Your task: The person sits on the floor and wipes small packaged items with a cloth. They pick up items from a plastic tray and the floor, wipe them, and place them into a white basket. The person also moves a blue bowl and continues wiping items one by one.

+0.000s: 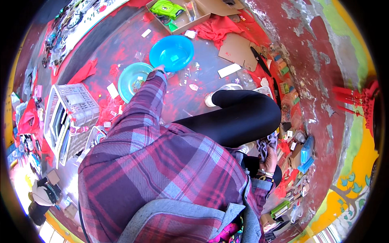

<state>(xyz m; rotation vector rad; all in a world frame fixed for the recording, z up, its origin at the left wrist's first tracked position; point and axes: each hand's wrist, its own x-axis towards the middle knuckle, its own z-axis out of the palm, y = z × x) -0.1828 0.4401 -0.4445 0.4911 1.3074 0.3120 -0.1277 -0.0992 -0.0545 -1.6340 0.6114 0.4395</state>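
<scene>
On the red-stained floor [121, 44], seen from the head camera, the left hand [159, 69] reaches forward at the end of a plaid sleeve [142, 105] and meets the near rim of a bright blue plastic basin [172, 52]. The hand is mostly covered by the cuff and the basin rim; whether its fingers are closed on the rim cannot be determined. A teal bowl [131, 79] lies just beside the basin, to its left, with the sleeve crossing its right edge. Basins and bowls in view: two.

The right hand [270, 156] is low at the person's right side, closed around a bundle of grey-purple cloth [265, 143]. A bent knee in black fabric [243, 115] stands between the two hands, with one white shoe [227, 88] on the floor beyond it.

Surrounding items:
- One white lattice crate [75, 107], toward the left edge of the floor.
- One open cardboard box [184, 20] at the far edge, holding a lime-green item [166, 8].
- One flat cardboard sheet [237, 50], right of the basin, with a black-handled tool [259, 60] at its right edge.
- One red cloth [214, 28] beside the box; a second red cloth [84, 72] left of the teal bowl.
- Small white rectangular slips scattered on the floor; one long slip [229, 70] lies near the shoe.
- Small coloured blocks [283, 69] and packets line the foot of the peeling wall [324, 81] on the right.
</scene>
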